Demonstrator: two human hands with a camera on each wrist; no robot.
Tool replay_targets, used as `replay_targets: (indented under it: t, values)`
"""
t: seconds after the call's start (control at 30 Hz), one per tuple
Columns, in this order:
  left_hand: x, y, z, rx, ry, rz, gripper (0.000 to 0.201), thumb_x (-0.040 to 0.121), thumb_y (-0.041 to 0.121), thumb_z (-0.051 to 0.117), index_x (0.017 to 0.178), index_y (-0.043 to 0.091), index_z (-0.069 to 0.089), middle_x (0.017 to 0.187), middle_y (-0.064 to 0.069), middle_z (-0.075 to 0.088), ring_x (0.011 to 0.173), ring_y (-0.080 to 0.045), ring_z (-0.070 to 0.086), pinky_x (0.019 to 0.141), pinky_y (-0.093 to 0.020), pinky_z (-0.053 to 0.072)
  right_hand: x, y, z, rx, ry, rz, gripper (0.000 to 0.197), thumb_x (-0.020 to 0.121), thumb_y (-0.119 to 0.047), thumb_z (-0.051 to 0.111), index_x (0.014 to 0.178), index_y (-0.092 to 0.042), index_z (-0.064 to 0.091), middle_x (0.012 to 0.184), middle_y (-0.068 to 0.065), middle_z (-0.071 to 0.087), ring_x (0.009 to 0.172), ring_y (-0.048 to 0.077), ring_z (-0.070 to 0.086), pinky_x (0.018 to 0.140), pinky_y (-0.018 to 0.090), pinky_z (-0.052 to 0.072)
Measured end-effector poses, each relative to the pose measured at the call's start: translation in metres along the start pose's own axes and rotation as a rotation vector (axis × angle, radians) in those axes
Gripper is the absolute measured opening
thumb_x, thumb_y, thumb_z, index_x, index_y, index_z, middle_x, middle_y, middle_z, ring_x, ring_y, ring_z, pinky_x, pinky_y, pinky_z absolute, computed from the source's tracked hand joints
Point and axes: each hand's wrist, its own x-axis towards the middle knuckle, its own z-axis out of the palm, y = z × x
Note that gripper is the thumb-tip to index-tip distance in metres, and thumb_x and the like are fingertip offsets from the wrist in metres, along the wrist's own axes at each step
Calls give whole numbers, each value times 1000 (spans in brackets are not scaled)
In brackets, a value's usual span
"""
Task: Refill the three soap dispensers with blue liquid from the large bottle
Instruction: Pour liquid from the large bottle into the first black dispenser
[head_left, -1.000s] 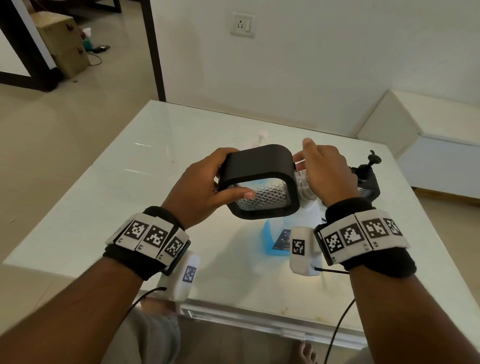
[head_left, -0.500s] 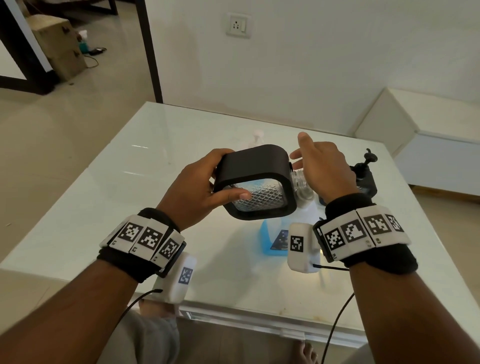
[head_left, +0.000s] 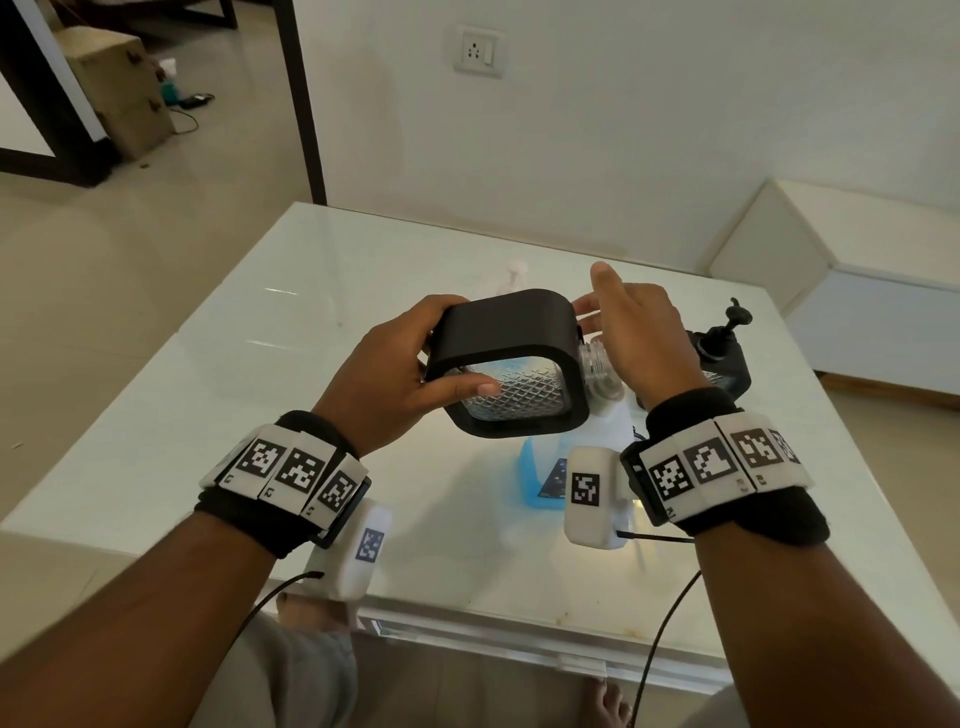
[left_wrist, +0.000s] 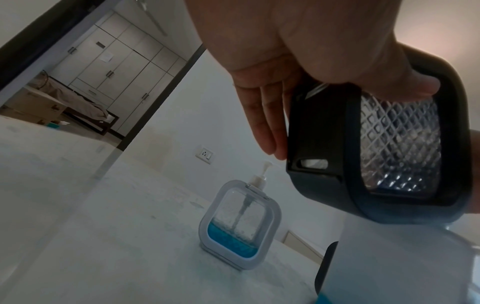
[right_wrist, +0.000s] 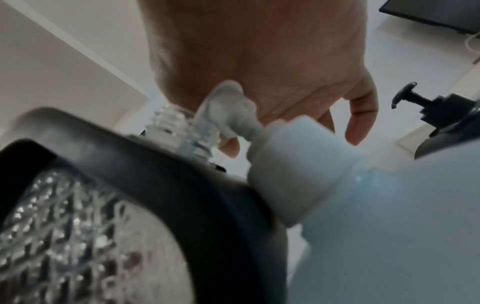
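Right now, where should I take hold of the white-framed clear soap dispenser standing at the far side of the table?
Take the white-framed clear soap dispenser low on its rounded frame, with thumb and fingers across the two narrow edges, coming from the side. It stands upright, and the thin white pump head on top would probably make a poor grip.

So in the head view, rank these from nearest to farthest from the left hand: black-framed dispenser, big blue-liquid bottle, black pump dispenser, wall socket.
1. Black-framed dispenser, gripped by the left hand.
2. Big blue-liquid bottle, just below.
3. Black pump dispenser, far right.
4. Wall socket, on the wall.
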Motion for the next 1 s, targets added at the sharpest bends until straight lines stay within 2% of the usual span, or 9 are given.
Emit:
replay_targets:
  t: [0.23,0.37,0.43,0.53,0.67,0.9,1.0]
  values:
    - [0,-2,1,-9,-3,-8,59,71,57,67,119,30,46,105,17,61,95,-12,62,72,-29,56,5,4,0,-50,7,13,52,94,-53,27,77,-26,68,76,-14,67,91,18,63,102,52,39]
    - [0,0,2,-5,3,-12,59,70,58,67,118,30,47,104,14,62,94,-14,62,74,-33,56,6,9,4,4,-12,26,52,87,-52,26,67,-27,67,76,-10,69,91,23,65,100,55,41]
    - [0,0,1,-1,2,-17,59,71,58,67,119,30,47,105,14,62,94,-15,63,74,-35,56,6,10,5,17,-23,26,51,89,-49,28,67,-26,68,80,-7,70,91,24,65,101,55,41]
    - [0,-1,1,1,-1,-14,59,71,58,67,119,30,47,105,16,62,95,-14,63,74,-35,56,7,10,2,33,-34,26,50,97,-47,30,71,-25,67,81,-8,68,93,23,64,100,53,42]
    - [0,0,0,7,-3,-8,59,71,58,67,119,31,46,104,16,62,94,-14,63,74,-35,56,8,6,-1,57,-38,11,51,95,-52,30,77,-23,69,79,-6,71,91,18,65,98,51,44]
    - [0,-1,1,2,-7,-5,59,71,58,66,119,28,47,104,18,61,94,-15,62,73,-33,56,9,8,-1,15,-9,0,53,96,-51,28,74,-23,68,77,-7,70,89,18,65,98,51,44]
    - [0,-1,1,5,-3,-14,60,71,59,66,119,27,48,105,13,63,94,-17,62,74,-37,56,10,10,1,-13,-16,18,52,98,-47,28,71,-25,66,76,-9,67,92,21,64,99,50,43]
